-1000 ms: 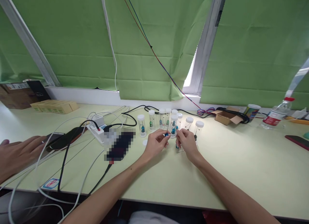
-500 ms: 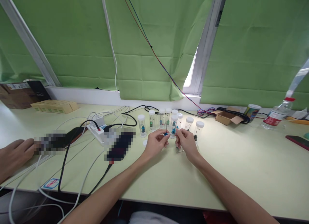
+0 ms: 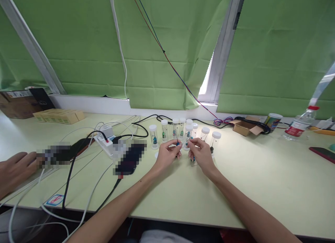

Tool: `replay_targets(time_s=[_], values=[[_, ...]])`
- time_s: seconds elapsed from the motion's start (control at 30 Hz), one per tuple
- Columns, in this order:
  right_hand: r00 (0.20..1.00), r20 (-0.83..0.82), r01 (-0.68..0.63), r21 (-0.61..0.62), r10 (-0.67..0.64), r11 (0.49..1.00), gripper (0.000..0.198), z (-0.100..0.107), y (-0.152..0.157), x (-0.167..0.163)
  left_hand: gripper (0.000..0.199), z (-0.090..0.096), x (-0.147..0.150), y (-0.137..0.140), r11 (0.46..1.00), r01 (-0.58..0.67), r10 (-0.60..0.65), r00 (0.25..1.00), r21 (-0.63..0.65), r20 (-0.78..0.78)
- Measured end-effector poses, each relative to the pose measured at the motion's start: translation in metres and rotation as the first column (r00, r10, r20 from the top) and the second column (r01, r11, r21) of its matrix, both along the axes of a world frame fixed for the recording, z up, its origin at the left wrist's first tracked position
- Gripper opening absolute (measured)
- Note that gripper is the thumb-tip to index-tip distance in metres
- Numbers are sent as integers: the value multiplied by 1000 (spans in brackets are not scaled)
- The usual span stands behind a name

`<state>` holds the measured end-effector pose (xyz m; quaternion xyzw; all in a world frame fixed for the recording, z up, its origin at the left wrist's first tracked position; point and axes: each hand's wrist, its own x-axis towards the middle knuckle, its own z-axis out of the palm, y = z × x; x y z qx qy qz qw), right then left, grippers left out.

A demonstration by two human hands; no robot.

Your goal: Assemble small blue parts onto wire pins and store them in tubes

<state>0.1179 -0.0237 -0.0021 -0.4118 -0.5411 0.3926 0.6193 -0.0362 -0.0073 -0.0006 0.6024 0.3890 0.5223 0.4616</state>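
My left hand pinches a small dark-blue piece with a thin dark stem sticking up from it. Facing it across a small gap is my right hand, thumb and forefinger pressed together; what they hold is too small to make out. Beneath the right fingers shows another small blue object, partly hidden. Just behind both hands stand several clear tubes with white caps, holding small blue or green pieces on thin stems. A capped tube with a dark piece inside stands beyond my right hand.
A co-worker's hand rests at the far left by a blurred device. A white power strip, tangled cables and a blurred dark device lie left of my arms. An open cardboard box and a water bottle stand back right.
My hands have drawn slightly apart, and the thin light line between their fingertips no longer shows. The blue piece in my left hand has shifted slightly left and up.
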Motion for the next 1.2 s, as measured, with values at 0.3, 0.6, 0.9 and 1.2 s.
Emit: replay_targets(time_s=[0.3,0.6,0.9,1.2], values=[[1000,-11,4,-44,-5,999,44,3,-2,-1,35,-3,0,0,999,-7,8,1000,49,-24],[1000,9,14,-123,-13,992,35,4,-2,0,29,-2,1,-3,995,-14,19,999,98,-47],[999,19,31,-116,-29,993,31,5,-2,0,27,-1,2,-4,990,-11,19,998,137,-59],[1000,4,5,-61,-5,998,38,4,-4,-2,31,-1,-1,0,1000,-4,4,1000,10,1]])
